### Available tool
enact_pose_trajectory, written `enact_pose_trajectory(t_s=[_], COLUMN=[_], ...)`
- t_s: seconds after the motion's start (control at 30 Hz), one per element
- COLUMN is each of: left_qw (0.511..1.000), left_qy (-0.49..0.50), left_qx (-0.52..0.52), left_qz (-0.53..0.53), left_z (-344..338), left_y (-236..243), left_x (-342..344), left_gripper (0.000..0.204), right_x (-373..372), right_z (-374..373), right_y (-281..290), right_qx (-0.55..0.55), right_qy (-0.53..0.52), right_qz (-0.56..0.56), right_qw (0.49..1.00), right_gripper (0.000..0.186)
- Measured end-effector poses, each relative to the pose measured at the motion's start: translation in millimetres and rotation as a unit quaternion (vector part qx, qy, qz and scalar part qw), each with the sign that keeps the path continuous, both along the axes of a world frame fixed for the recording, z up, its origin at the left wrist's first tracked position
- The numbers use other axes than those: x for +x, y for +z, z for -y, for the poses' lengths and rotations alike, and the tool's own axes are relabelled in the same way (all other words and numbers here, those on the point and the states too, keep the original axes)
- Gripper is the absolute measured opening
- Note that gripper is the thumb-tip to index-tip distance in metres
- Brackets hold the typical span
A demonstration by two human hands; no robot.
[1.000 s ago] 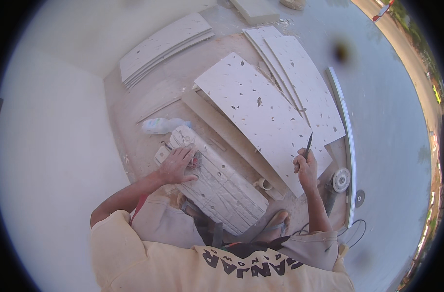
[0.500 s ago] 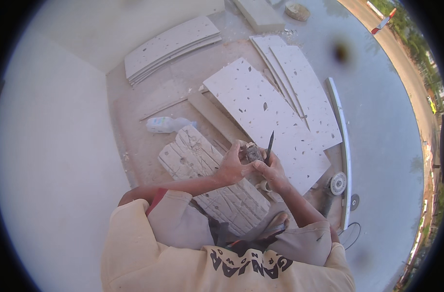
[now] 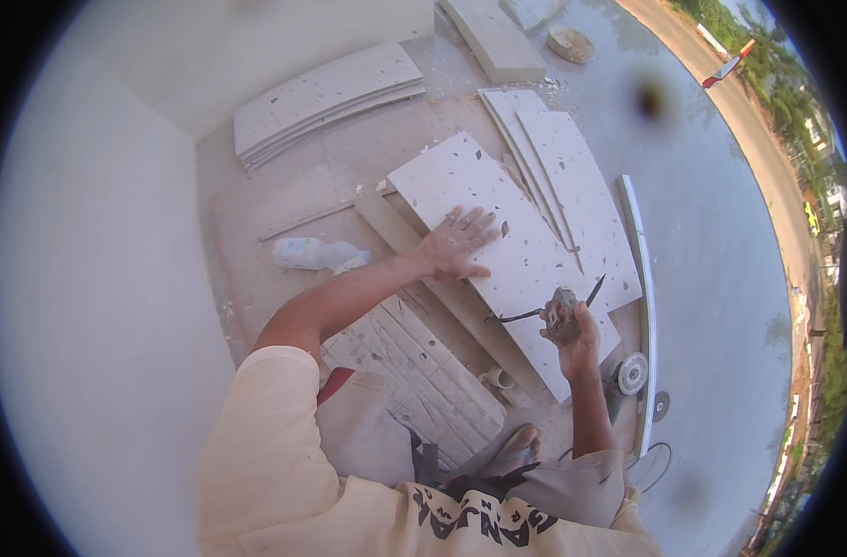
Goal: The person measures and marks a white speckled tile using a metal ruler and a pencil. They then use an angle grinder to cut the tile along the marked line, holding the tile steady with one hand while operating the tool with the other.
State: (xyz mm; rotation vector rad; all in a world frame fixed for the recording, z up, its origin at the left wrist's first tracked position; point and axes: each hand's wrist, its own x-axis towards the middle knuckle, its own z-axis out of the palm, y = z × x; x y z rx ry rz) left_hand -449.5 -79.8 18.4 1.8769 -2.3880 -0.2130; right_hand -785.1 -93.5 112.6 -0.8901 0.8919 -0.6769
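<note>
My left hand [image 3: 458, 243] lies flat with spread fingers on a long white slab [image 3: 521, 283] dotted with dark, chip-like flecks. Over the near right part of that slab, my right hand [image 3: 578, 343] is closed around a dusty, blocky tool that looks like a tape measure [image 3: 561, 316]. A dark strap [image 3: 519, 317] sticks out from it to the left. The same hand also holds a dark pencil [image 3: 596, 290], its end pointing up and right.
More flecked slabs [image 3: 586, 195] lie beyond, and a stack [image 3: 326, 102] rests by the wall. A grooved board [image 3: 423, 371] lies before me, with a plastic bottle [image 3: 319, 253] at its far end. An angle grinder [image 3: 630, 373] sits right, beside a long metal straightedge [image 3: 639, 241].
My hands have parted. The left has let go of the tool and reached forward onto the slab; the right has moved right and nearer with the tool and pencil.
</note>
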Motion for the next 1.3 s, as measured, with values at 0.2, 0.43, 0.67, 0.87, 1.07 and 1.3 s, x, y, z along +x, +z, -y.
enact_pose_trajectory(t_s=[0.2, 0.43, 0.67, 0.87, 1.07, 1.3], left_qw=[0.811, 0.839, 0.707, 0.64, 0.581, 0.538], left_qy=[0.582, 0.211, 0.184, 0.351, 0.491, 0.533], left_qx=[-0.046, -0.003, 0.096, 0.054, -0.029, -0.036], left_qz=[0.03, -0.502, -0.676, -0.681, -0.648, -0.652], left_z=[-32, -17, -36, -29, -32, -20], left_y=[9, 93, 84, 41, 13, 0], left_x=[233, 23, 2, 62, 131, 139], left_gripper=[0.091, 0.056, 0.046, 0.023, 0.021, 0.014], right_x=[-18, 54, 164, 220, 260, 299], right_z=[24, 91, 120, 165, 235, 283], right_y=[-6, 31, 31, 20, 18, -1], right_qx=[0.031, -0.176, -0.29, -0.366, -0.426, -0.459], right_qy=[0.019, 0.26, 0.411, 0.399, 0.331, 0.322], right_qz=[-0.055, -0.229, -0.245, -0.325, -0.412, -0.455], right_qw=[0.998, 0.921, 0.829, 0.775, 0.734, 0.692], right_gripper=[0.058, 0.06, 0.07, 0.071, 0.077, 0.073])
